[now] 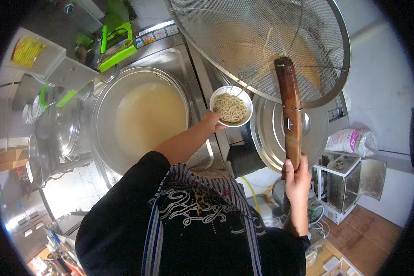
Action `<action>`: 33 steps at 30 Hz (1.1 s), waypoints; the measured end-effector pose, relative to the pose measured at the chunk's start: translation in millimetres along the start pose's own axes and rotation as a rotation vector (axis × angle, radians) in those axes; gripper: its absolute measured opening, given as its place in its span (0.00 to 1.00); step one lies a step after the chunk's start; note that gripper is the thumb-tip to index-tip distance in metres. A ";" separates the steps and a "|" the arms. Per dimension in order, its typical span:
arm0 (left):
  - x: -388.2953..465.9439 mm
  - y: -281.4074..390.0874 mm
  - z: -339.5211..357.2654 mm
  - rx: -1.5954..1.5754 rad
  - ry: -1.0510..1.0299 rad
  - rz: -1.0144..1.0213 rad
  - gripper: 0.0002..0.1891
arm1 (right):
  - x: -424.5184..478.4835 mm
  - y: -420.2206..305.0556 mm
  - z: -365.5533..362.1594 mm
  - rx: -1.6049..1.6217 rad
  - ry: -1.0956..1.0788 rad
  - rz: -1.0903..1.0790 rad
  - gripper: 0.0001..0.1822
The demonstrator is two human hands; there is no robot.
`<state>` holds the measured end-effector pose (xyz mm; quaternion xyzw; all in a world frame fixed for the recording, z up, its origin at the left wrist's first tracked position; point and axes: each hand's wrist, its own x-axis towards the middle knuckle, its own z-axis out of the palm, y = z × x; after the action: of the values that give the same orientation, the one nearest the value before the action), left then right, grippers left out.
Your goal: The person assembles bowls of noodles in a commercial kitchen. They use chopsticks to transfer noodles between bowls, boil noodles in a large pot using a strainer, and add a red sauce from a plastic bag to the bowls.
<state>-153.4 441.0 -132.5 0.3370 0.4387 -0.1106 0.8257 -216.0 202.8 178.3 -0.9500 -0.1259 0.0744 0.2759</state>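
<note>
My left hand (214, 121) grips the near left rim of a small white bowl (250, 109) that holds a heap of noodles (230, 107). Around the wooden handle (293, 127) of a large wire-mesh strainer (227, 41), my right hand (297, 174) is closed. The strainer is tilted, its rim just above and to the right of the bowl. A few noodle strands cling to the mesh, and one strand stretches over the rim down into the bowl. Through the mesh, a brownish-orange area shows behind; what it is, I cannot tell.
A big steel pot (148, 117) of cloudy yellowish liquid sits to the left. Under the strainer handle lies a round steel lid (270, 134). Bright green-handled utensils (104, 39) are by the back left wall. At right are a plastic bag (352, 141) and a white-framed box (338, 179).
</note>
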 end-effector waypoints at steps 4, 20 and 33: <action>-8.9 2.7 7.8 0.047 -0.004 0.039 0.23 | -2.9 8.5 -0.3 0.060 0.022 0.021 0.13; -100.0 21.5 28.5 0.737 0.224 1.067 0.25 | -24.6 68.0 33.5 -0.447 0.174 -0.219 0.14; -113.1 34.1 57.5 0.951 -0.113 1.235 0.11 | -8.1 81.5 36.4 -0.464 0.320 -0.208 0.13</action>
<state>-166.5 416.1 -4.2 0.8316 0.0346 0.1758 0.5256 -215.3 152.4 104.2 -0.9693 -0.1912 -0.1356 0.0738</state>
